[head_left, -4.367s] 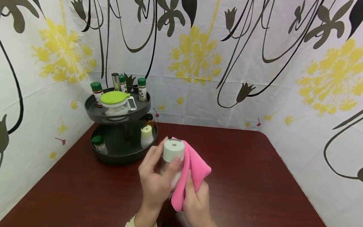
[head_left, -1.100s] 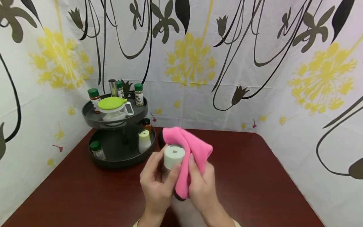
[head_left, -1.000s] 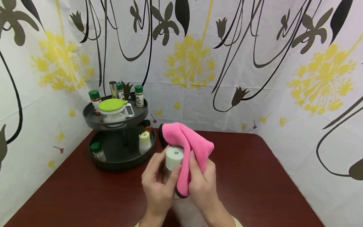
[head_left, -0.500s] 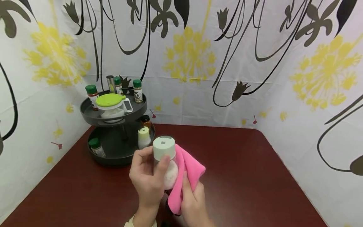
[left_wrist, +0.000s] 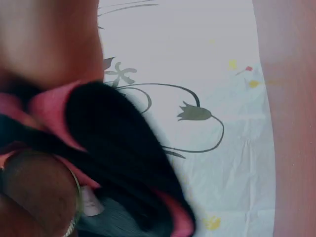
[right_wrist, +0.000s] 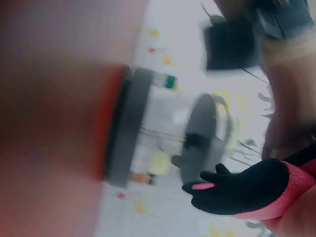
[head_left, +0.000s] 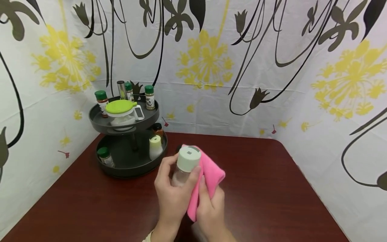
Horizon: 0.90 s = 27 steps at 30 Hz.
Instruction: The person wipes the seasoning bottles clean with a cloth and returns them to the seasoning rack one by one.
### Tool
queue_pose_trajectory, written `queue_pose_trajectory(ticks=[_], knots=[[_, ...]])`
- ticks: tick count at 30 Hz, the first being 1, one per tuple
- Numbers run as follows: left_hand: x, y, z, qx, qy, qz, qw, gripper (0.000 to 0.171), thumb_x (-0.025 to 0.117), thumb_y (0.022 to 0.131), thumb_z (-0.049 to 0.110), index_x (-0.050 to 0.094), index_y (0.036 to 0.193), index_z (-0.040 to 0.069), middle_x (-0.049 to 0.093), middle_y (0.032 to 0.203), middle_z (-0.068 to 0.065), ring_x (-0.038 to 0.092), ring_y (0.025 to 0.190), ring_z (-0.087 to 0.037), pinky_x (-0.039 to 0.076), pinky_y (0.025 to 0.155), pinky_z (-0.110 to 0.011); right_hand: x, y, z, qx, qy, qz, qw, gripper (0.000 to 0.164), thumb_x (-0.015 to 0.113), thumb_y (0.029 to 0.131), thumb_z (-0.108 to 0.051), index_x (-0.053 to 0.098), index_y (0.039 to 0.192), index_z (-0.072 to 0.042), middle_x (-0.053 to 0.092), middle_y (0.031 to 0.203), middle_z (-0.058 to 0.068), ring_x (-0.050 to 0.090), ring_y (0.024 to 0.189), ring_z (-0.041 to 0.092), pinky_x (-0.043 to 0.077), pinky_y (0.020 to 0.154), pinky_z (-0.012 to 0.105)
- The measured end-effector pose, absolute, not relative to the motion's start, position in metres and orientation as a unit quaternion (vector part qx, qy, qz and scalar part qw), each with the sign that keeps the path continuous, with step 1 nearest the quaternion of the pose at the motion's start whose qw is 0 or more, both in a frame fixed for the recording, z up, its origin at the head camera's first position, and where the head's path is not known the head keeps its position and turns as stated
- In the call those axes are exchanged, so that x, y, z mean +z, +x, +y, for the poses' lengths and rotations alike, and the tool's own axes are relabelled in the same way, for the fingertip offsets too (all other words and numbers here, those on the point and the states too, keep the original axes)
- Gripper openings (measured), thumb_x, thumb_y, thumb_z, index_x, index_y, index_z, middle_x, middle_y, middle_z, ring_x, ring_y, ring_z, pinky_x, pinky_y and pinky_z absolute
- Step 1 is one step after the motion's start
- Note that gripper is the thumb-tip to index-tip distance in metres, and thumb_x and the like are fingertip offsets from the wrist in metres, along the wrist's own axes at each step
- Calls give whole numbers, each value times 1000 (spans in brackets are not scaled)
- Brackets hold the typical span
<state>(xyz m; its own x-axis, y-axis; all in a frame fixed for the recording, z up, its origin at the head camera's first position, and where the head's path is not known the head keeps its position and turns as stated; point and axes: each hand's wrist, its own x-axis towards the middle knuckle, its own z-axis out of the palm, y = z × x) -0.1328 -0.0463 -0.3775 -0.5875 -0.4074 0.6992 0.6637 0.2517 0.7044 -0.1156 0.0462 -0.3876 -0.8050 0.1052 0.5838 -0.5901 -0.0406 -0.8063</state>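
My left hand [head_left: 173,198] grips a clear jar [head_left: 180,177] with a pale green lid [head_left: 189,158], tilted a little in front of me above the table. White contents show low in the jar. My right hand [head_left: 210,208] holds a pink cloth [head_left: 211,171] against the jar's right side, its thumb on the fabric. In the left wrist view the dark underside of the cloth [left_wrist: 118,133] hangs beside the round jar bottom [left_wrist: 42,192]. The right wrist view is blurred; there the cloth [right_wrist: 242,192] shows black with a pink edge.
A dark two-tier rack [head_left: 127,171] stands at the back left of the brown table [head_left: 257,188]. Its upper tier bears a green-lidded container [head_left: 121,107] and several seasoning bottles. Below are a yellow-capped jar [head_left: 155,148] and other bottles. A patterned curtain [head_left: 193,67] hangs behind.
Both hands keep hold of the jar and cloth. Since half a second ago the jar has shifted right, and the cloth has moved up behind its lid. The rack's contents look the same.
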Motion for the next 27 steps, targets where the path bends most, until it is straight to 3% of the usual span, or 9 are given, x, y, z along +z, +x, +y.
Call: queue_pose_trajectory(ticks=[7, 11, 14, 18, 23, 27], knots=[[-384, -129, -41, -636, -183, -606, 441, 45, 84, 81, -5, 75, 124, 4, 73, 104, -13, 69, 98, -15, 59, 89, -24, -354, -125, 58, 680, 236, -616, 321, 27, 44, 110, -1, 69, 103, 7, 68, 81, -3, 66, 76, 6, 57, 74, 20], [-376, -126, -49, -650, -160, -587, 455, 48, 83, 78, -9, 77, 124, 1, 68, 107, -14, 68, 101, -18, 59, 92, -24, -379, -119, 49, 684, 246, -625, 285, 31, 38, 110, 5, 66, 97, 7, 70, 72, 11, 67, 69, 3, 59, 63, 25], [-370, -126, -55, -659, -144, -587, 448, 47, 84, 79, -9, 78, 124, 3, 63, 100, -11, 65, 95, -17, 59, 87, -23, -401, -114, 45, 689, 244, -629, 264, 32, 35, 110, 6, 64, 96, 5, 65, 69, 19, 64, 65, 1, 57, 56, 27], [-371, -131, -55, -668, -141, -587, 435, 42, 83, 81, -9, 79, 120, 4, 60, 90, -8, 59, 81, -15, 54, 72, -22, -395, -119, 49, 679, 251, -632, 276, 31, 37, 110, 5, 65, 96, 2, 62, 68, 16, 61, 64, 2, 55, 55, 26], [-378, -131, -49, -667, -164, -579, 440, 40, 81, 79, -10, 79, 117, 1, 58, 86, -8, 54, 75, -15, 49, 62, -26, -358, -128, 58, 664, 249, -638, 300, 27, 41, 111, -1, 67, 104, 4, 64, 78, 7, 62, 71, 6, 56, 68, 23], [-378, -130, -48, -659, -178, -573, 453, 40, 82, 76, -11, 79, 116, -2, 57, 85, -10, 55, 75, -15, 50, 62, -25, -356, -126, 56, 670, 251, -625, 311, 27, 40, 111, 1, 66, 107, 6, 68, 84, 2, 66, 77, 6, 58, 74, 23]])
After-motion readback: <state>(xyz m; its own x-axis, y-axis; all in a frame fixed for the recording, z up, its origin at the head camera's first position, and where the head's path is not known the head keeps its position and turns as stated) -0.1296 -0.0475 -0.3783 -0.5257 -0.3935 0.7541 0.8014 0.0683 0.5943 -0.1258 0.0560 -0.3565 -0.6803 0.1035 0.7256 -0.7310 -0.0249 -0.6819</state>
